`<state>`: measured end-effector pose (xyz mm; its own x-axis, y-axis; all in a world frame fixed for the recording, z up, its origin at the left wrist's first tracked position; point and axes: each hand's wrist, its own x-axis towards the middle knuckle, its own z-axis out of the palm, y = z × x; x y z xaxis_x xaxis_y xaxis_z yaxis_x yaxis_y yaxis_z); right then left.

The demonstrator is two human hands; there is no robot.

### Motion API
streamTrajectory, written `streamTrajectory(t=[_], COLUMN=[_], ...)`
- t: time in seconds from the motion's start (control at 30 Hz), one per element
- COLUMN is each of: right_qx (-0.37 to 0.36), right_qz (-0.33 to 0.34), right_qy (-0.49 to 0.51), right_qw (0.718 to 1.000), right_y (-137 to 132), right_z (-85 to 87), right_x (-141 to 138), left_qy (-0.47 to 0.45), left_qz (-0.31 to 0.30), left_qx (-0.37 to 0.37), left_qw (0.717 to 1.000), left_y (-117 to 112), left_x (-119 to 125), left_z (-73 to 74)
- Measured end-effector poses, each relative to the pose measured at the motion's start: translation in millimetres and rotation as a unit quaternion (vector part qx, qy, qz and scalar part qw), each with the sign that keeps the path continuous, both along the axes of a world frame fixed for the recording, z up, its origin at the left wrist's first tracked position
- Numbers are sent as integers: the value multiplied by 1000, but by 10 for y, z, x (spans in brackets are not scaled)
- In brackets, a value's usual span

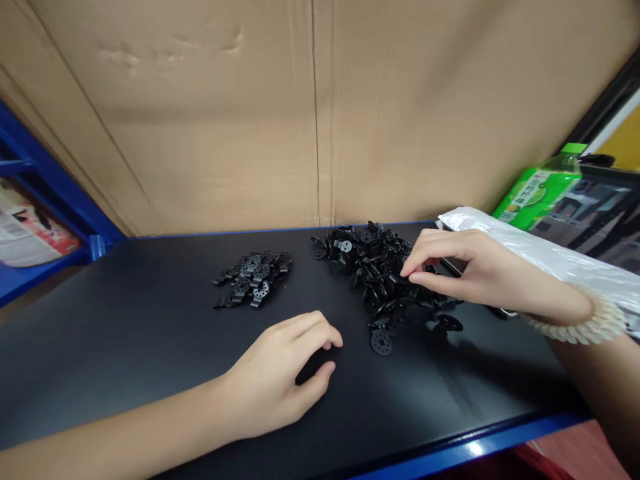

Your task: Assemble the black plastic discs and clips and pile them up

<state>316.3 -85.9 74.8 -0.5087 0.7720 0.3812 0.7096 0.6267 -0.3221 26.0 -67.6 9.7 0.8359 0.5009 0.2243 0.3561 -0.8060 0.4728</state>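
Note:
A large tangled pile of small black parts with round, perforated discs (383, 273) lies right of the middle of the table. Above its right side is my right hand (465, 267), thumb and forefinger pinched together at the pile. Whatever sits between those fingertips cannot be told from the black parts behind. My left hand (287, 373) hovers low over the table in front of the piles, fingers loosely curved and thumb apart, nothing between them. Farther left lies a smaller heap of similar black parts with flat tabs (255, 277).
The black tabletop (125, 340) has a blue edge. A cardboard wall (225, 133) stands behind it. On the right are a white plastic bag (560, 257) and a green-labelled bottle (537, 193). At the left is a blue rack (95, 207) with printed papers.

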Motion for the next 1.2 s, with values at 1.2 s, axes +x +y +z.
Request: streamTrajectory(t=[1.2], right_qx=[-430], right_qz=[36], right_qy=[400], right_qw=[809], right_y=[-285], right_z=[-643], right_x=[-936], left_qy=[-264], left_qz=[128], left_qx=[-476], left_qw=[829], left_y=[-92], left_x=[164], left_z=[10])
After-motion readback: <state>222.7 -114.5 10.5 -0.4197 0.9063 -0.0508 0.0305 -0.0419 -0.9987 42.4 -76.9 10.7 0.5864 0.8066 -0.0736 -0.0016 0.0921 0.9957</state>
